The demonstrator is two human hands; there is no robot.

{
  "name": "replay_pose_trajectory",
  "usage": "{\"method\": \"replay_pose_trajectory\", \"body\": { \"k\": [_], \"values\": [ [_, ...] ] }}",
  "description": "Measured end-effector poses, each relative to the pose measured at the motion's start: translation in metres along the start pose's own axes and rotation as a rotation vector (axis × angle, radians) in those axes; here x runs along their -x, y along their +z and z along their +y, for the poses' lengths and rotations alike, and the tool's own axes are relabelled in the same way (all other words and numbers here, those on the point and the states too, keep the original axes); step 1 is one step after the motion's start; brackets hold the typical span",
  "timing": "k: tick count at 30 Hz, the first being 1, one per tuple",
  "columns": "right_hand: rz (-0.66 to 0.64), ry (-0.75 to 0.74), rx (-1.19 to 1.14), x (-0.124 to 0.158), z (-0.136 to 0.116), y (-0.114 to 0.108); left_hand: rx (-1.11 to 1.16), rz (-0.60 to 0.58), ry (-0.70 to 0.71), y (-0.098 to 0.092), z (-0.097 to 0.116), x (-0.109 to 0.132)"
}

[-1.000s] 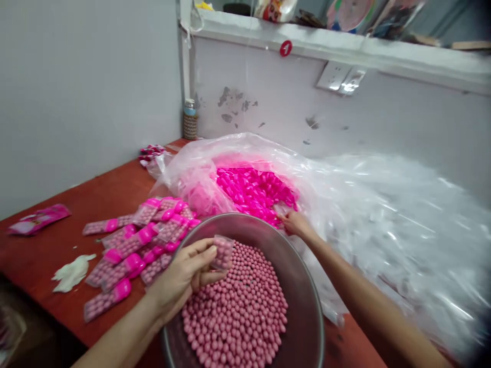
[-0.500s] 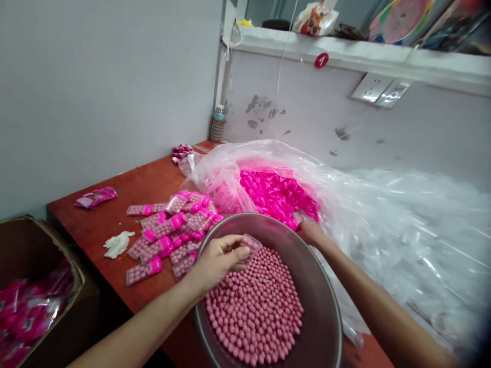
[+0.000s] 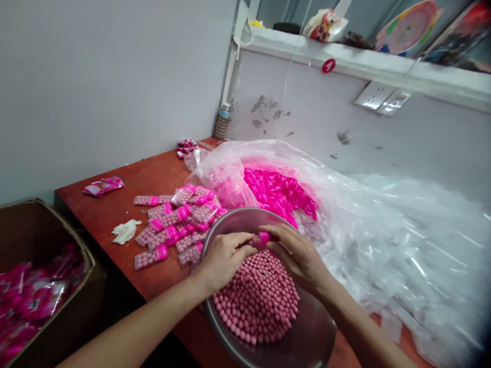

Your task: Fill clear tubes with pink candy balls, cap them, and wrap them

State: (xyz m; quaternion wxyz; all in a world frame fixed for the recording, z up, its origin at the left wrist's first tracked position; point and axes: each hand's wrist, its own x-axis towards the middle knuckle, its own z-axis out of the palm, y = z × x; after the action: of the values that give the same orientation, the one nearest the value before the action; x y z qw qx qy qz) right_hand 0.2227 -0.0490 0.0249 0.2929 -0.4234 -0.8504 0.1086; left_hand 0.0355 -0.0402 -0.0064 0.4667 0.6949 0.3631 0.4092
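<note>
Over a metal bowl (image 3: pixel 314 337) of pink candy balls (image 3: pixel 257 301), my left hand (image 3: pixel 226 258) grips a small clear container (image 3: pixel 253 241) filled with the balls. My right hand (image 3: pixel 297 253) has its fingers closed around a bright pink cap (image 3: pixel 264 240) at the container's open end. Whether the cap is fully seated cannot be made out. Left of the bowl lies a pile of filled, pink-capped containers (image 3: pixel 169 220). Behind the bowl, many loose pink caps (image 3: pixel 276 189) lie in a clear plastic bag (image 3: pixel 264 148).
A cardboard box (image 3: pixel 90 271) with pink packets (image 3: pixel 34 296) stands at the lower left. White tissue (image 3: pixel 126 231) and a pink packet (image 3: pixel 103 186) lie on the red table (image 3: pixel 149 176). A large heap of clear plastic (image 3: pixel 406 245) spreads to the right.
My right hand has come from the pile of caps to the container, bringing a pink cap against its end. My left hand still holds the container above the bowl. The view has shifted slightly.
</note>
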Motion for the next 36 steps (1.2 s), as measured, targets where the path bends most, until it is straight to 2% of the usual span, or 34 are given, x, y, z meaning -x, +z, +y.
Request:
{"method": "replay_pose_trajectory", "body": {
  "k": [6,12,15,17,19,21,23,25,29,32,34,36],
  "values": [
    [-0.012,-0.089,0.038,0.007,-0.003,0.008,-0.043,0.07,0.041,0.0,-0.001,0.005],
    [-0.036,-0.139,0.086,0.019,-0.007,0.016,-0.102,0.032,0.093,0.002,-0.005,0.007],
    [-0.034,-0.13,0.061,0.015,-0.005,0.015,-0.036,0.029,0.08,0.002,-0.004,0.005],
    [-0.021,-0.039,-0.042,0.01,-0.003,0.01,0.081,0.023,0.01,0.002,-0.004,0.002],
    [0.003,0.13,-0.246,0.009,0.0,0.005,0.289,0.009,-0.11,0.003,-0.005,-0.001],
    [0.022,0.295,-0.567,0.013,0.005,0.002,0.531,0.0,-0.236,0.004,-0.008,-0.004],
    [0.027,0.413,-0.886,0.02,0.011,0.002,0.669,0.014,-0.296,0.004,-0.011,-0.005],
    [0.04,0.513,-1.057,0.027,0.016,0.003,0.631,0.023,-0.261,0.003,-0.011,-0.005],
    [0.117,0.628,-1.067,0.024,0.015,0.005,0.324,0.003,-0.069,0.0,-0.006,0.0],
    [-0.023,0.68,-1.118,0.012,0.008,0.004,0.186,-0.007,0.0,0.0,-0.001,0.004],
    [-0.135,0.741,-1.18,0.005,0.003,0.003,0.162,-0.01,0.015,0.001,0.001,0.006],
    [-0.189,0.795,-1.215,0.001,-0.001,0.002,0.156,-0.003,0.026,0.001,0.002,0.006]
  ]
}}
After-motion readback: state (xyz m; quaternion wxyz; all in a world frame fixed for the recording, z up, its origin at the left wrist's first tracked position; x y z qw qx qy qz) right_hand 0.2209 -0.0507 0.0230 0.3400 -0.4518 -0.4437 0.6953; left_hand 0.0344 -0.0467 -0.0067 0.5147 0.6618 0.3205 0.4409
